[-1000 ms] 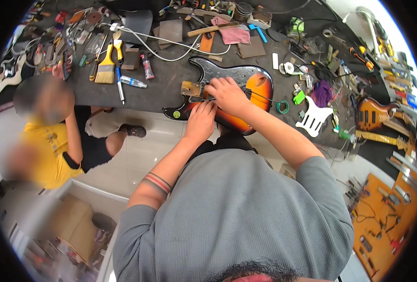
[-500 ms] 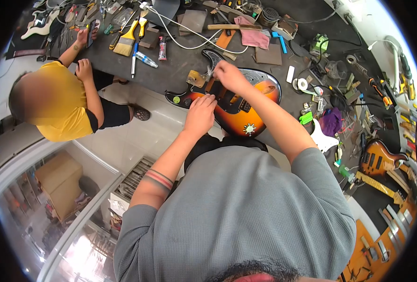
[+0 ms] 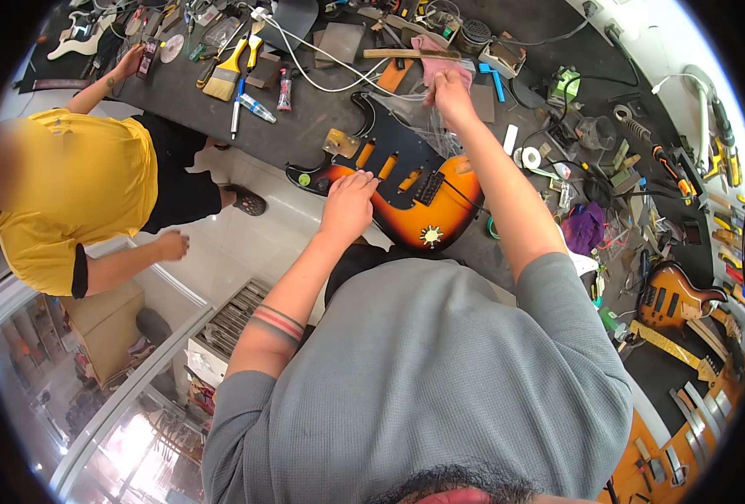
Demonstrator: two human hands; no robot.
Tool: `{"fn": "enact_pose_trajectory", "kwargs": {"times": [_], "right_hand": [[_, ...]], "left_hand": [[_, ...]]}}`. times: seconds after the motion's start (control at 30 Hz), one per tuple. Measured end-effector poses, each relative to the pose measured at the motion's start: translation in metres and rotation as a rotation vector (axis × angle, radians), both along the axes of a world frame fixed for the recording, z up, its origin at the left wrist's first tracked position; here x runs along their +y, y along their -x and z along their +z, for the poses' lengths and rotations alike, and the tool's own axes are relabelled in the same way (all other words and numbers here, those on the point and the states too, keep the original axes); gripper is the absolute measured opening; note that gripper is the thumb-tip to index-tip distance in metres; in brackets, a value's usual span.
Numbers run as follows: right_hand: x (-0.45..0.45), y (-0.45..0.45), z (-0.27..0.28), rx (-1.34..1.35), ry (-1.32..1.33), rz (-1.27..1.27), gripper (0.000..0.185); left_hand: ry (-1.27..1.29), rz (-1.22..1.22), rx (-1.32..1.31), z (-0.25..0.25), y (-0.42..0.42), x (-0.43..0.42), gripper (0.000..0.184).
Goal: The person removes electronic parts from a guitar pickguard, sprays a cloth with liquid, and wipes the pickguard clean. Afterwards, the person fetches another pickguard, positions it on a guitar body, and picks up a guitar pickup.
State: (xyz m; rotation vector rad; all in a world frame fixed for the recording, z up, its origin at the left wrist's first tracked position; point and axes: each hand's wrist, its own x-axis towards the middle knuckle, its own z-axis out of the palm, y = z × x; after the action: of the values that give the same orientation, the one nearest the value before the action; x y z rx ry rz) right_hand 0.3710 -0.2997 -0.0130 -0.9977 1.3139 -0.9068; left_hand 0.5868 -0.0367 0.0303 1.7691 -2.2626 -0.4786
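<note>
A sunburst electric guitar body (image 3: pixel 402 220) with a black pickguard (image 3: pixel 404 153) lies at the bench's front edge. My left hand (image 3: pixel 349 204) rests on its near side, fingers stretched flat over the rim beside the pickguard. Beyond the body's far edge, my right hand (image 3: pixel 453 99) is closed in a pinch on clear plastic film (image 3: pixel 433 124), which trails down toward the pickguard. Whether the film still touches the pickguard is hard to see. A pink cloth (image 3: pixel 429 52) lies just behind the right hand. A sun-shaped sticker (image 3: pixel 431 236) marks the body's near side.
Brushes (image 3: pixel 223 80), a blue-capped pen (image 3: pixel 238 109) and a small tube (image 3: pixel 285 89) lie left of the guitar. A white cable (image 3: pixel 322 76) crosses behind it. To the right are a tape roll (image 3: pixel 530 157) and cluttered tools. A person in yellow (image 3: pixel 95 172) stands at left.
My right hand has moved away and to the right from the pickguard, drawing the clear film with it. The guitar has shifted slightly left. The person in yellow has moved left and lowered one arm.
</note>
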Motion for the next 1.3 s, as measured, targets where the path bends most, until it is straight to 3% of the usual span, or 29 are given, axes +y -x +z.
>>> {"fn": "enact_pose_trajectory", "kwargs": {"times": [0.1, 0.17, 0.23, 0.33, 0.47, 0.57, 0.73, 0.83, 0.97, 1.03, 1.1, 1.17, 1.3], "right_hand": [[-0.021, 0.006, 0.004, 0.210, 0.131, -0.044, 0.028], [-0.058, 0.025, -0.028, 0.277, 0.342, -0.058, 0.031], [-0.064, 0.035, -0.007, 0.250, 0.281, -0.010, 0.030], [-0.056, 0.061, 0.020, 0.238, 0.582, 0.049, 0.030], [-0.040, 0.113, 0.062, 0.512, 0.482, 0.079, 0.040], [-0.010, 0.144, 0.090, 0.859, 0.651, 0.176, 0.041], [0.042, 0.177, 0.130, 1.073, 0.606, 0.405, 0.046], [0.085, 0.180, 0.143, 0.831, 0.560, 0.301, 0.050], [0.149, 0.187, 0.158, 0.705, 0.347, 0.244, 0.047], [0.189, 0.188, 0.150, 0.454, 0.145, 0.138, 0.035], [0.233, 0.176, 0.148, -0.139, -0.191, -0.120, 0.017], [0.283, 0.164, 0.123, -0.379, -0.293, -0.276, 0.017], [0.383, 0.106, 0.103, -0.295, -0.530, -0.307, 0.014]], "left_hand": [[-0.014, 0.005, -0.008, 0.002, 0.003, -0.004, 0.041], [-0.017, -0.001, -0.016, 0.001, 0.004, -0.005, 0.041], [-0.014, -0.018, -0.029, 0.001, 0.002, -0.007, 0.040], [0.005, -0.050, -0.050, 0.003, 0.001, -0.008, 0.039], [0.035, -0.072, -0.046, 0.003, -0.001, -0.006, 0.038], [0.051, -0.097, -0.046, 0.001, -0.003, -0.008, 0.036], [0.014, -0.162, -0.036, 0.002, -0.010, -0.013, 0.039], [0.063, -0.159, 0.038, 0.021, -0.024, -0.028, 0.039], [0.056, -0.030, -0.030, 0.010, -0.059, -0.048, 0.052], [-0.020, -0.061, -0.031, 0.006, -0.076, -0.056, 0.053], [-0.095, -0.121, -0.021, 0.004, -0.088, -0.066, 0.052], [-0.135, -0.192, -0.016, -0.001, -0.097, -0.074, 0.046], [-0.134, -0.319, 0.035, -0.006, -0.109, -0.087, 0.037]]}}
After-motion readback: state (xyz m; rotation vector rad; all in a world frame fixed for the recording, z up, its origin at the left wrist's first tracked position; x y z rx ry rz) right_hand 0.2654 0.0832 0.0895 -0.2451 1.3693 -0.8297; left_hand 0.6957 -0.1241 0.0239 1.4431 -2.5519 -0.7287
